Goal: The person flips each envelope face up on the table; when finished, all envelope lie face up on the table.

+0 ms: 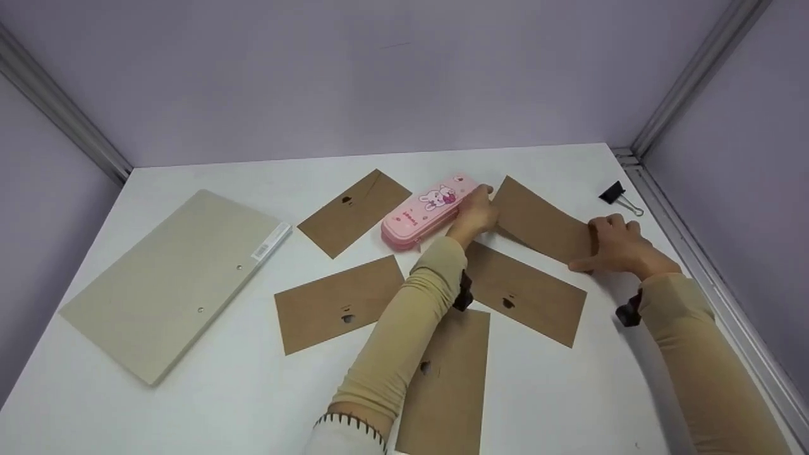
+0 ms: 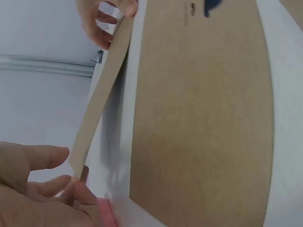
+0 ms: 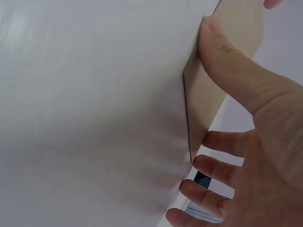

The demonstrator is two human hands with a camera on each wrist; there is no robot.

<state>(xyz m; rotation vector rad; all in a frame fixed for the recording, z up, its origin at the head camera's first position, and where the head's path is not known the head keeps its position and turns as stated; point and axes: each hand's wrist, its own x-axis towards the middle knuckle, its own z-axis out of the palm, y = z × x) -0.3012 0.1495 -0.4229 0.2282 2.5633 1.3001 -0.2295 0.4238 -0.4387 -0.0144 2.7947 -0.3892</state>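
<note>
At the back right, both my hands hold a brown kraft-paper rectangle by its two ends. My left hand pinches its left corner between the fingertips, beside a pink pencil case with a rabbit picture. My right hand grips the other end, with the thumb along the near edge and the fingers spread at the far edge. In the left wrist view the paper is slightly bowed, with a shadow under it. A similar brown rectangle with a dark print lies flat just in front.
More brown rectangles lie on the white table, at the back, left of my left arm and partly under it. A large grey-beige file folder lies at left. A black binder clip sits near the right edge. Pale panels wall the table.
</note>
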